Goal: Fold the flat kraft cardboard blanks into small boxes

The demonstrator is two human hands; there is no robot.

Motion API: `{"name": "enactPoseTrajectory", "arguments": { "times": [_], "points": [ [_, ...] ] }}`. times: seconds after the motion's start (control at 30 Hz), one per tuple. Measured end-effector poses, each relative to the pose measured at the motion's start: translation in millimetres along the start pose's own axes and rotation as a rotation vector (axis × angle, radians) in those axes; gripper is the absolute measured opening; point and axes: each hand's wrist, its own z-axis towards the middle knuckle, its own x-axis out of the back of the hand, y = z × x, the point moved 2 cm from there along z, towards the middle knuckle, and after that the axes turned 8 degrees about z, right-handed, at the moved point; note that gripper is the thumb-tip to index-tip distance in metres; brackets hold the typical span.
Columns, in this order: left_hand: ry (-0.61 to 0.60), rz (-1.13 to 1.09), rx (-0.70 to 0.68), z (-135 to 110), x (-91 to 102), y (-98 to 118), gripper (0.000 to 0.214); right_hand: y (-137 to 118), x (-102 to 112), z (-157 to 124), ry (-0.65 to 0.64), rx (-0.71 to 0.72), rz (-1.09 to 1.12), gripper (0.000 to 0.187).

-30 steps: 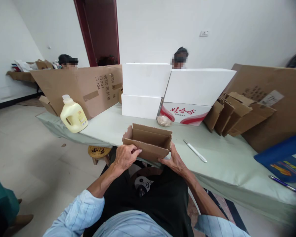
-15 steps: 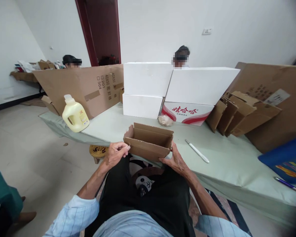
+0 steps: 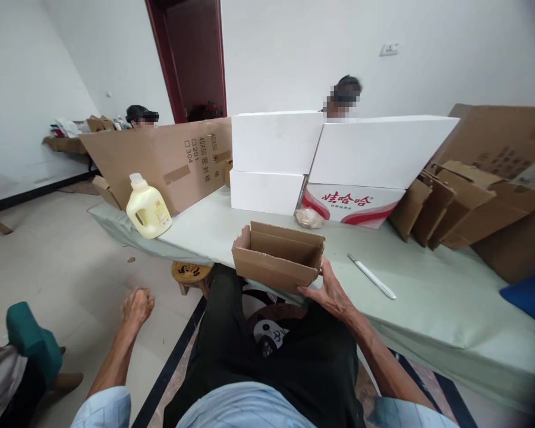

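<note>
An open brown cardboard box [image 3: 276, 259] sits at the near edge of the table [image 3: 410, 309], its flaps standing up. My right hand [image 3: 330, 291] grips its right front corner, thumb on the side wall. My left hand [image 3: 137, 305] hangs out to the left over the floor, away from the box, fingers curled into a loose fist with nothing visible in it.
A white knife-like tool [image 3: 372, 276] lies right of the box. Behind stand white foam boxes [image 3: 271, 142], a red-printed carton [image 3: 352, 202], a yellow jug [image 3: 148, 208], folded cartons [image 3: 455, 202] and cardboard sheets. A small stool [image 3: 189, 273] is under the table. Two people sit behind the boxes.
My left hand let go of the box's left front corner and swung down and left over the floor. My right hand stays on the box. The view shifted slightly left.
</note>
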Motion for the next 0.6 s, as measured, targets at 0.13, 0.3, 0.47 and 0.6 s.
{"name": "enactPoseTrajectory", "arguments": {
  "times": [0.13,0.3,0.47,0.6],
  "points": [
    [0.117,-0.064,-0.089,-4.6,-10.4,7.7,0.037,-4.1,-0.6,0.8,-0.001,0.013,0.002,0.121],
    [0.207,-0.204,-0.262,-0.8,-10.3,54.3,0.020,-11.2,-1.7,2.6,0.003,0.033,0.029,0.120],
    [0.370,-0.534,-0.586,-12.0,4.4,118.7,0.054,-5.6,-3.4,3.7,0.010,0.016,0.092,0.121],
    [0.334,-0.609,-0.822,-24.3,7.4,170.9,0.085,-1.8,-7.1,3.4,0.030,-0.020,0.153,0.121]
  ]
}}
